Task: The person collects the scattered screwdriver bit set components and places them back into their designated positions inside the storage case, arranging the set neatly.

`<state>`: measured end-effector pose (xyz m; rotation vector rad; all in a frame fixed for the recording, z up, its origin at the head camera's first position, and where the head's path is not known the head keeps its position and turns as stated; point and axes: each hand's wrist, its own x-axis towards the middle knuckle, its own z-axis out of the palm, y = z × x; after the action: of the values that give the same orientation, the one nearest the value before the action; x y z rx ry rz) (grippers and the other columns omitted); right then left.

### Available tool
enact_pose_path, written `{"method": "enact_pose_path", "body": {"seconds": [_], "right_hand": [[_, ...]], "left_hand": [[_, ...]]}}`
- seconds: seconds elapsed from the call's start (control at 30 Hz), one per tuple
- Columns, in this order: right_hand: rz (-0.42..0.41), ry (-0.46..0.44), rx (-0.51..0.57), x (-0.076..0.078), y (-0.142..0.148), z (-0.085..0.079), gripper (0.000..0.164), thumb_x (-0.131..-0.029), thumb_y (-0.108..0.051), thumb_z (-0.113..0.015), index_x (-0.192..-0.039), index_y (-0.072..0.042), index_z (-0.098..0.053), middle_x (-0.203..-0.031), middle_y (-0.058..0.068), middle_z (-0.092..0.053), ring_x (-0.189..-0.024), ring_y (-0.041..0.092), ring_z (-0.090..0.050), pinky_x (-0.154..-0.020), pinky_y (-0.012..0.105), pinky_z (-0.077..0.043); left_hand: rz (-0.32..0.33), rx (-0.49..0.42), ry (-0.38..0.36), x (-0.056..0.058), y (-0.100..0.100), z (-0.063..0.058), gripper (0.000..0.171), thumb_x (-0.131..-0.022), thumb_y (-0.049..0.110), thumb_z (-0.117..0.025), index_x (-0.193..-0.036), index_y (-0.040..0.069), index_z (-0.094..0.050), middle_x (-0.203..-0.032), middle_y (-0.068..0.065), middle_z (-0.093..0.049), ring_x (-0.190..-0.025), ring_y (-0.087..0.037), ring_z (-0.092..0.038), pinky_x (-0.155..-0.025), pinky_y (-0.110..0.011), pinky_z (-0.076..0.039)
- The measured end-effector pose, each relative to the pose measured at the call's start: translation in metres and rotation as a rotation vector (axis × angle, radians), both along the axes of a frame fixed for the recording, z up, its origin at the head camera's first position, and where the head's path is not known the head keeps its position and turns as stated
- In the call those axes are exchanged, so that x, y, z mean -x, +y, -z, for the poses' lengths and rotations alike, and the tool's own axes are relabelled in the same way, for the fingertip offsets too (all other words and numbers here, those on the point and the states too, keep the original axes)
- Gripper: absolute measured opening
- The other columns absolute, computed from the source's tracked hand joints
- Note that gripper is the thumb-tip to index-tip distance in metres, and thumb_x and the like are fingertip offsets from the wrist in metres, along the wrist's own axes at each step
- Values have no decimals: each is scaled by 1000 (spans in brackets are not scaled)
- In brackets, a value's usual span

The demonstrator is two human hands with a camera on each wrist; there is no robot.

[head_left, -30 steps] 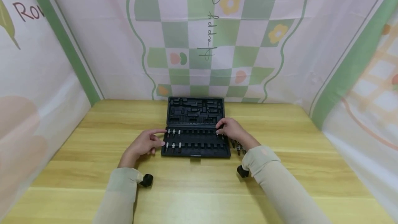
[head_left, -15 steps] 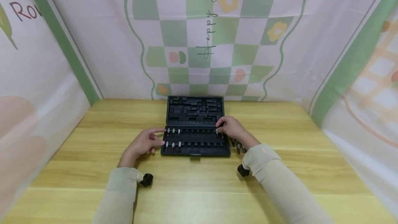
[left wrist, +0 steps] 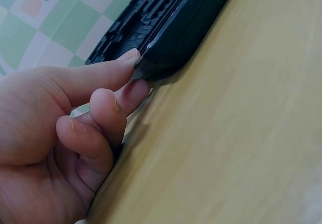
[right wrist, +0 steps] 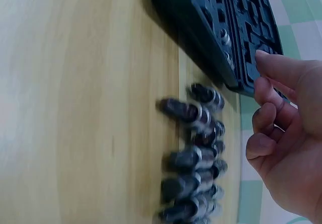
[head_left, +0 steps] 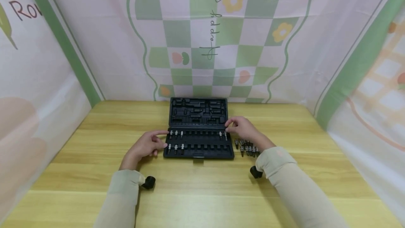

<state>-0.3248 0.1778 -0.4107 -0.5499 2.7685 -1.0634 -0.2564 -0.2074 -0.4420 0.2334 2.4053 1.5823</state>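
An open black tool case [head_left: 198, 140] lies on the table with bit sockets in its two rows. My left hand [head_left: 148, 146] holds the case's left end, thumb at the rim and a finger against the side; the other fingers curl in. My right hand [head_left: 243, 129] is beside the upper right end, thumb and index apart with nothing between them in the right wrist view. Close to its fingertips, two bit sockets [head_left: 220, 135] sit in the upper row. Three more [head_left: 176, 134] stand at that row's left end, and three [head_left: 175, 147] in the lower row.
Loose bit sockets [head_left: 248, 149], silver with dark tips, lie in a group on the wooden table [head_left: 196, 192] right of the case. The raised lid [head_left: 198, 111] stands near the patterned cloth [head_left: 202, 45] at the back.
My right hand has moved right, off the upper row, letting go of the bit socket at its right end. More loose bit sockets now show. My left hand stays at the case.
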Motion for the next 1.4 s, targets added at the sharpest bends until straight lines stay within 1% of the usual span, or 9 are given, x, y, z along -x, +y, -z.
{"method": "enact_pose_path", "body": {"seconds": [0.17,0.27,0.43,0.63,0.87,1.1,1.27,1.4], "right_hand": [[0,-9,-4,-7,11,-4,12,-94,-12,-65,-102,-4,-68,-72,6,-55,-62,20,-48,-58,35,-43],[11,0,-19,-10,20,-7,15,-93,-14,-67,-104,-3,-68,-76,7,-57,-67,21,-50,-60,36,-43],[26,16,-42,-12,40,-10,18,-92,-14,-69,-105,-1,-68,-77,6,-59,-69,23,-53,-62,36,-44],[33,28,-39,-17,59,-7,18,-92,-12,-68,-104,1,-67,-74,6,-58,-66,21,-51,-62,36,-43],[79,27,-47,-25,71,-3,16,-91,-13,-69,-101,-1,-68,-77,5,-58,-70,21,-53,-64,36,-44],[75,50,-42,-29,80,3,16,-86,-13,-74,-96,-2,-68,-75,4,-57,-70,20,-53,-64,35,-45],[70,34,-40,-35,85,4,15,-86,-14,-74,-95,-4,-68,-75,5,-58,-68,20,-54,-61,34,-46],[68,26,-55,-37,88,6,14,-85,-14,-74,-95,-6,-67,-77,5,-59,-70,21,-54,-63,34,-47]], "left_hand": [[2,-4,3,0,1,0,53,-93,6,-66,-143,10,-50,-86,-12,-66,-48,-16,-53,-41,-26,-40],[-7,0,-4,0,1,0,53,-93,7,-66,-142,12,-51,-87,-12,-66,-48,-17,-53,-42,-27,-40],[-10,3,-7,-2,3,0,52,-93,7,-66,-142,14,-51,-87,-12,-66,-48,-17,-53,-42,-27,-41],[-7,-6,-12,-2,2,0,52,-93,8,-66,-143,15,-50,-89,-12,-66,-49,-18,-54,-43,-28,-42],[-5,4,-5,-4,2,-3,53,-93,7,-65,-143,13,-49,-89,-12,-66,-49,-18,-53,-43,-28,-42],[-7,13,-2,-4,2,-3,53,-93,7,-65,-143,12,-50,-86,-12,-66,-48,-17,-53,-43,-27,-41],[-5,11,-3,-5,2,-3,53,-93,7,-65,-143,12,-49,-86,-12,-66,-48,-17,-53,-43,-28,-41],[-6,7,-7,-5,2,-4,53,-93,7,-65,-143,12,-49,-86,-12,-66,-48,-17,-53,-43,-28,-41]]}}
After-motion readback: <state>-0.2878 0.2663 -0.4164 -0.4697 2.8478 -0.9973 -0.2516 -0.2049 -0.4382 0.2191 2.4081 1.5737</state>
